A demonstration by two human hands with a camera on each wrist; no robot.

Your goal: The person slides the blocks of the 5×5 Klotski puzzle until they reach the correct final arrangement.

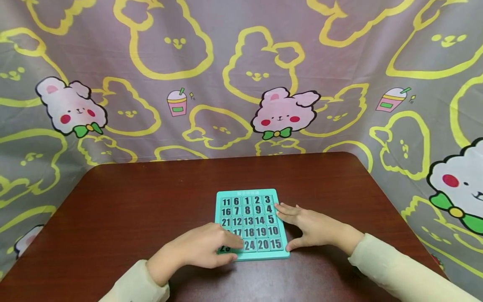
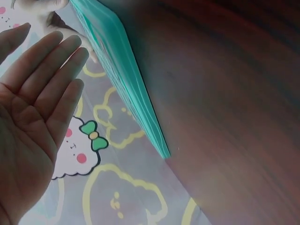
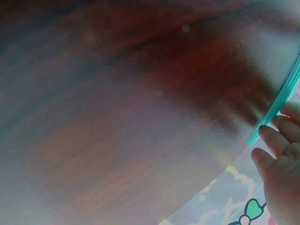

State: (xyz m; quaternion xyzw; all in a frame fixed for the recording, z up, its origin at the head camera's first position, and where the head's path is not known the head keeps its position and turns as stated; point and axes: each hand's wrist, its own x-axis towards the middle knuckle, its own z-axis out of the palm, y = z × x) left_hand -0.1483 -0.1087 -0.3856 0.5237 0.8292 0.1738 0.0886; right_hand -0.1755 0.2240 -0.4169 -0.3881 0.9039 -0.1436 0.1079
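Note:
A turquoise number slide puzzle (image 1: 249,221) lies flat on the table, its tiles bearing black numbers in rows. Over its lower left part is my left hand (image 1: 201,246), with the index fingertip on the bottom row, just left of the 24 tile (image 1: 249,245). That hand hides some tiles at the lower left. Along the right rim, my right hand (image 1: 315,228) touches the frame with its fingertips, and the thumb is by the lower right corner. In the left wrist view, the left palm shows with fairly straight fingers (image 2: 54,77), beside the puzzle's edge.
The puzzle stands near the front of a dark reddish-brown wooden table (image 1: 151,201). Behind and around the table hangs a grey-pink curtain (image 1: 219,54) with yellow outlines and cartoon rabbits.

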